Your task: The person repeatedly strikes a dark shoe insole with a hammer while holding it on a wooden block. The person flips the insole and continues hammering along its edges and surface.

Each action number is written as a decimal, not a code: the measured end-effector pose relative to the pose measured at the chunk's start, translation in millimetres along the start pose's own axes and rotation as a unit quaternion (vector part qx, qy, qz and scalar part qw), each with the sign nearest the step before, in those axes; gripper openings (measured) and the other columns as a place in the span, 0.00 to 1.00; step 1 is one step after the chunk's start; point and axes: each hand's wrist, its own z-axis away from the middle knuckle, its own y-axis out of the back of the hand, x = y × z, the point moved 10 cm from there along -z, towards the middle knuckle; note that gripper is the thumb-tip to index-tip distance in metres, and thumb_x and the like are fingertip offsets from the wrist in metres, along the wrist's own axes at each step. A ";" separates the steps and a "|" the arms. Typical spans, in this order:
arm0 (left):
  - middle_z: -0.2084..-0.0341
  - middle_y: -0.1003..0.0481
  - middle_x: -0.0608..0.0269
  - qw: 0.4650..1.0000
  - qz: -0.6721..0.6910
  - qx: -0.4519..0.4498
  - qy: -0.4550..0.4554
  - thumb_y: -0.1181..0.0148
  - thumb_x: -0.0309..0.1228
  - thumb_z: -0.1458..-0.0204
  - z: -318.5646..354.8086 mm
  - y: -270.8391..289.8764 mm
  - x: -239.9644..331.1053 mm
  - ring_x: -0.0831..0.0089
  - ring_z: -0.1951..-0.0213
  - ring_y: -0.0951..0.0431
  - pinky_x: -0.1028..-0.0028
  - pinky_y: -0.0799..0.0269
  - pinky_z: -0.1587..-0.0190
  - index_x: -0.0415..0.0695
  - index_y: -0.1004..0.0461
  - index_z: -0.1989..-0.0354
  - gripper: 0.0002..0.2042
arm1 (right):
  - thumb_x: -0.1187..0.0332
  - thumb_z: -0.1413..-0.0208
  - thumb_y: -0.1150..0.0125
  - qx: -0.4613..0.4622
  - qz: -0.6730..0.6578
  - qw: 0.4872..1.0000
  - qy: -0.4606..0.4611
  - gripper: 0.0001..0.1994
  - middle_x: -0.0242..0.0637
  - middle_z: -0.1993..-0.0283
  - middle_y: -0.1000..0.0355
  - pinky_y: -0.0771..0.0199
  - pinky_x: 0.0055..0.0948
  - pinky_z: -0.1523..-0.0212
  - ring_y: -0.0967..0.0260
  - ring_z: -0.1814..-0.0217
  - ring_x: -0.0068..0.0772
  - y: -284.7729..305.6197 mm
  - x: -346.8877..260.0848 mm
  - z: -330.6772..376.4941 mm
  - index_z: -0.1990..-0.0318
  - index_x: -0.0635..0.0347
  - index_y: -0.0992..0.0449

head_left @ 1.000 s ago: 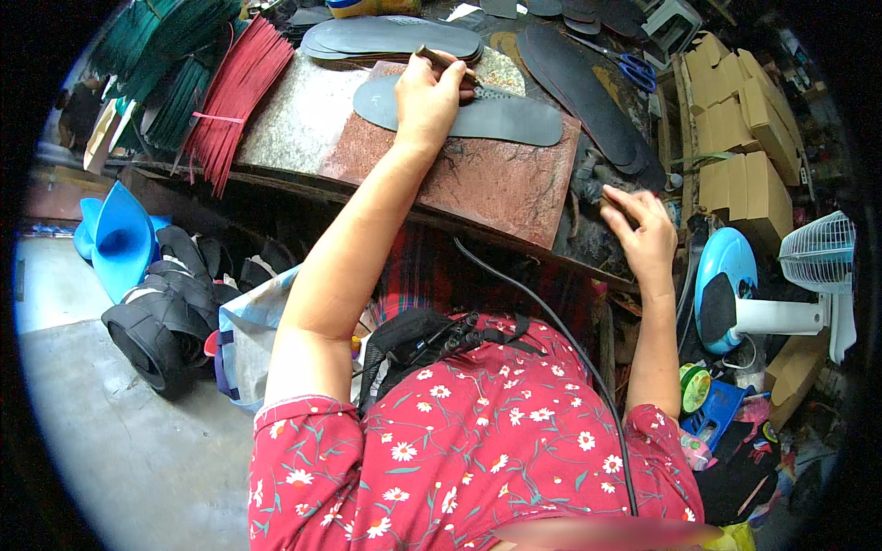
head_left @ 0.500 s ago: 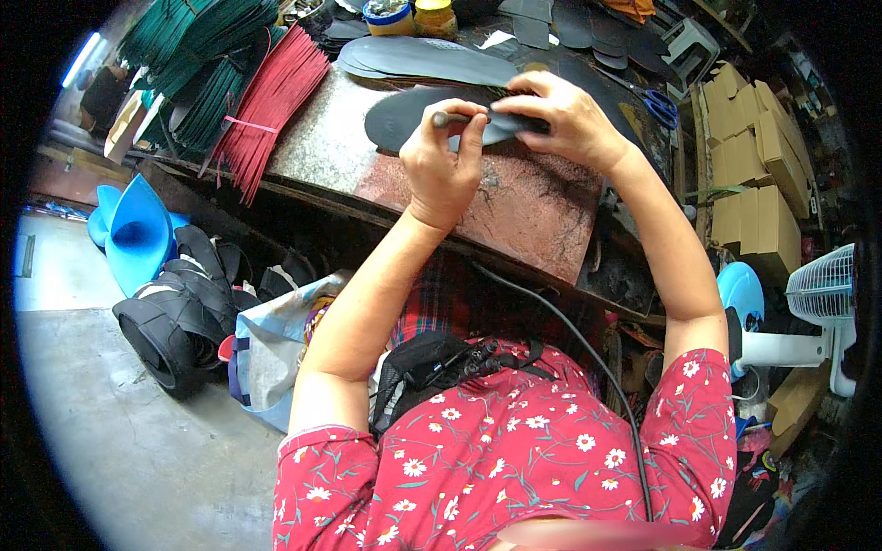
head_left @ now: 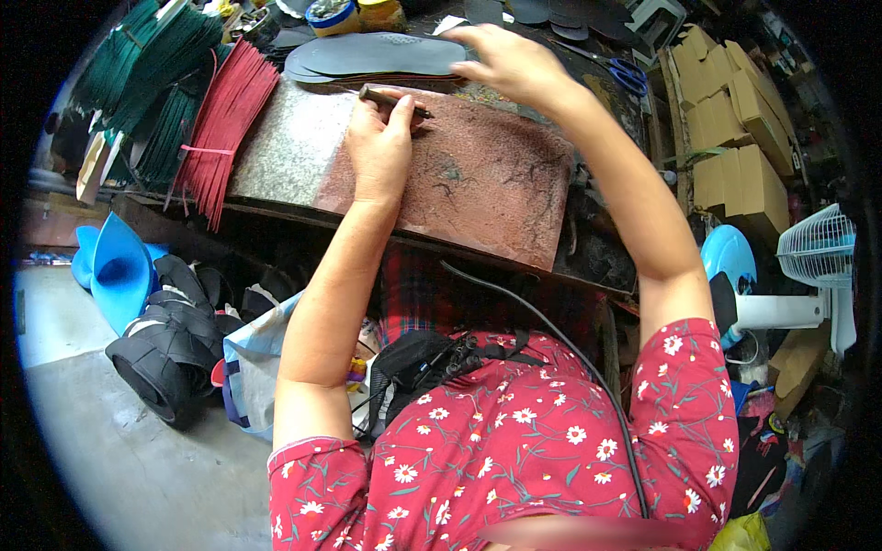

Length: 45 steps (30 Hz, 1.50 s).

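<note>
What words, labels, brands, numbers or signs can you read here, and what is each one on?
None can be read.
Dark tool in the left hand: no legible marking.
Grey sole-shaped sheets: a speckled patch, too small to make out.
Blue-rimmed tub: too small to tell.
Cardboard boxes: no legible print.

Sole stack [head_left: 367,60] behind slab [head_left: 487,184], strip bundle [head_left: 223,133] left, scissors [head_left: 629,77] back right, jars [head_left: 333,20] seemingly behind the stack
</note>
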 end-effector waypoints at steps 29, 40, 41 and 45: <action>0.70 0.22 0.64 0.994 -0.073 0.005 -0.087 0.44 0.26 0.41 5.3 0.9 20.3 0.81 0.73 0.25 0.82 0.30 0.71 0.42 0.29 0.62 0.03 | 0.52 0.59 0.28 0.003 0.061 0.970 -0.237 0.23 0.44 0.57 0.23 0.28 0.41 0.48 0.26 0.53 0.46 26.2 159.8 176.6 0.54 0.45 0.22; 0.66 0.23 0.63 0.983 0.012 0.080 -0.165 0.43 0.29 0.39 23.7 17.1 68.3 0.81 0.69 0.29 0.82 0.32 0.64 0.42 0.32 0.60 0.06 | 0.66 0.47 0.37 0.274 -0.461 0.809 -0.243 0.14 0.32 0.56 0.24 0.32 0.20 0.55 0.31 0.58 0.16 89.9 97.5 175.2 0.53 0.60 0.21; 0.66 0.22 0.63 0.976 0.012 0.096 -0.196 0.43 0.29 0.39 26.3 22.9 81.5 0.81 0.69 0.28 0.81 0.32 0.64 0.42 0.32 0.60 0.06 | 0.64 0.47 0.37 0.217 -0.422 0.855 -0.211 0.15 0.34 0.55 0.24 0.31 0.23 0.52 0.30 0.57 0.20 81.0 70.5 164.6 0.52 0.58 0.21; 0.66 0.22 0.63 0.947 0.036 0.133 -0.289 0.44 0.29 0.39 34.6 40.5 115.4 0.80 0.66 0.26 0.80 0.29 0.62 0.41 0.32 0.60 0.05 | 0.59 0.51 0.36 0.031 -0.104 0.994 0.028 0.18 0.42 0.46 0.27 0.32 0.40 0.42 0.32 0.46 0.42 35.0 -32.5 127.3 0.51 0.48 0.20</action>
